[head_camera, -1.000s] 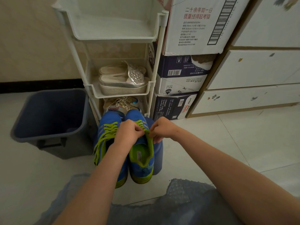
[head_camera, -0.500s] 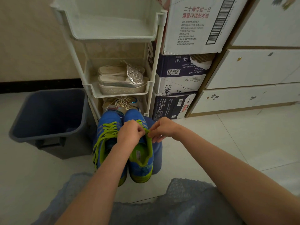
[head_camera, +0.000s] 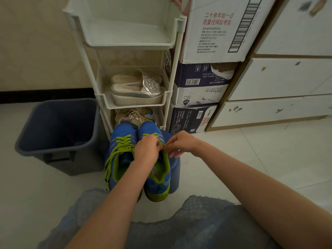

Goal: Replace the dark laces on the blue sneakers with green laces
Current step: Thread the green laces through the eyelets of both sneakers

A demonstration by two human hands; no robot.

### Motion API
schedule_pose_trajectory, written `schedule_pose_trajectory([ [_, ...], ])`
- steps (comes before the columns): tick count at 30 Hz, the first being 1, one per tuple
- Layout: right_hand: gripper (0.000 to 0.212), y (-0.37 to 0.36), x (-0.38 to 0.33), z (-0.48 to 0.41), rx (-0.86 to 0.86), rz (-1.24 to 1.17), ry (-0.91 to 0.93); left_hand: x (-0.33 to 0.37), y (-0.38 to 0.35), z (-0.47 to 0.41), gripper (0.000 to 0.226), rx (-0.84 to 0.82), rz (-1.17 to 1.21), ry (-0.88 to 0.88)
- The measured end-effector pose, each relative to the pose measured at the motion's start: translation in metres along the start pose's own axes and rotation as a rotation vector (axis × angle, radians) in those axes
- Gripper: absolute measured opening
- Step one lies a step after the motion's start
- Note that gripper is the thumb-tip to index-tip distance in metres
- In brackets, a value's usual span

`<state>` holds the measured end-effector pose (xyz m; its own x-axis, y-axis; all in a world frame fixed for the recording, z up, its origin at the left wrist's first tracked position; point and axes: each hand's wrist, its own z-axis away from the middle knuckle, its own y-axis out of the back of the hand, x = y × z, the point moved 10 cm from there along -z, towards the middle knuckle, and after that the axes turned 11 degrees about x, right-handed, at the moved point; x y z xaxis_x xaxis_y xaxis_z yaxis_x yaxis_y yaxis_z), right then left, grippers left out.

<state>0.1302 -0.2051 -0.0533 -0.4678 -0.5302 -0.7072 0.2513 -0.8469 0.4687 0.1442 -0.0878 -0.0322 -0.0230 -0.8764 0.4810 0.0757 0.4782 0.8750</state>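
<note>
Fingers [head_camera: 159, 145] of the left hand [head_camera: 147, 150] are curled tight and pinch the green lace [head_camera: 152, 135] near the top eyelets of the right-side sneaker [head_camera: 158, 180]. The right hand [head_camera: 181, 143] meets it just across the tongue, thumb and forefinger nipped on the same lace, its other fingers loosely bent below. That blue sneaker stands toe-away beside its mate, the left-side sneaker [head_camera: 122, 159], which is threaded all the way up in green, with its loose ends [head_camera: 107, 168] trailing down the outer side. Both shoes sit on a low blue stand [head_camera: 175, 169] on the tiled floor [head_camera: 269, 159]; what kind of stand I cannot tell. A dark bin [head_camera: 59, 130] is just to one side. Behind the toes rises a white rack [head_camera: 125, 42] with silver sandals [head_camera: 138, 88] on its middle tier. Stacked cartons [head_camera: 215, 33] come next, then white drawers [head_camera: 278, 78].
</note>
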Motion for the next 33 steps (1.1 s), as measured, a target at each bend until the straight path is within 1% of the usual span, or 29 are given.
schedule_pose_trajectory([
  [3, 0.02, 0.001, 0.015, 0.005, -0.02, -0.186, -0.075, 0.003, 0.005, 0.003, 0.017, 0.049, 0.066, -0.004],
  [6, 0.017, 0.001, 0.026, 0.004, 0.088, -0.295, -0.115, 0.006, 0.007, 0.006, 0.016, 0.047, 0.067, -0.02],
  [8, 0.017, 0.0, 0.026, 0.002, 0.157, -0.287, -0.124, 0.006, 0.015, 0.004, 0.012, 0.054, 0.081, -0.017],
  [10, 0.019, 0.003, 0.024, 0.002, 0.203, -0.239, -0.116, 0.002, 0.035, -0.001, 0.013, 0.128, 0.191, 0.018],
  [12, 0.019, 0.011, 0.026, 0.004, 0.242, -0.274, -0.141, -0.006, 0.057, -0.005, 0.018, 0.222, 0.263, 0.053],
  [14, 0.018, 0.027, 0.036, 0.007, 0.298, -0.348, -0.209, -0.019, 0.062, -0.011, 0.023, 0.24, 0.281, 0.083],
  [16, 0.024, 0.048, 0.045, 0.011, 0.365, -0.406, -0.249, -0.033, 0.057, -0.015, 0.026, 0.194, 0.244, 0.122],
  [18, 0.032, 0.065, 0.055, 0.016, 0.438, -0.503, -0.285, -0.042, 0.047, -0.016, 0.028, 0.104, 0.189, 0.14],
  [19, 0.033, 0.071, 0.06, 0.02, 0.472, -0.546, -0.303, -0.044, 0.042, -0.015, 0.029, 0.044, 0.157, 0.144],
  [21, 0.031, 0.076, 0.067, 0.024, 0.487, -0.579, -0.312, -0.048, 0.03, -0.013, 0.025, -0.068, 0.103, 0.157],
  [23, 0.029, 0.072, 0.07, 0.025, 0.452, -0.497, -0.32, -0.05, 0.023, -0.011, 0.022, -0.14, 0.038, 0.162],
  [24, 0.03, 0.068, 0.071, 0.025, 0.432, -0.41, -0.329, -0.05, 0.021, -0.009, 0.022, -0.157, -0.005, 0.145],
  [25, 0.032, 0.067, 0.071, 0.022, 0.424, -0.274, -0.312, -0.048, 0.02, -0.009, 0.02, -0.165, -0.038, 0.122],
  [26, 0.036, 0.067, 0.067, 0.019, 0.428, -0.116, -0.257, -0.046, 0.02, -0.009, 0.019, -0.167, -0.062, 0.097],
  [27, 0.038, 0.069, 0.057, 0.015, 0.449, 0.031, -0.161, -0.043, 0.02, -0.007, 0.019, -0.173, -0.08, 0.076],
  [29, 0.035, 0.064, 0.023, 0.013, 0.463, 0.241, 0.077, -0.037, 0.02, -0.007, 0.016, -0.178, -0.118, 0.033],
  [30, 0.031, 0.055, 0.007, 0.011, 0.426, 0.291, 0.181, -0.035, 0.02, -0.007, 0.014, -0.179, -0.133, 0.017],
  [31, 0.026, 0.044, -0.003, 0.008, 0.37, 0.3, 0.238, -0.034, 0.02, -0.006, 0.013, -0.183, -0.138, 0.012],
  [33, 0.019, 0.022, -0.011, 0.0, 0.248, 0.343, 0.247, -0.036, 0.019, -0.006, 0.018, -0.193, -0.142, 0.017],
])
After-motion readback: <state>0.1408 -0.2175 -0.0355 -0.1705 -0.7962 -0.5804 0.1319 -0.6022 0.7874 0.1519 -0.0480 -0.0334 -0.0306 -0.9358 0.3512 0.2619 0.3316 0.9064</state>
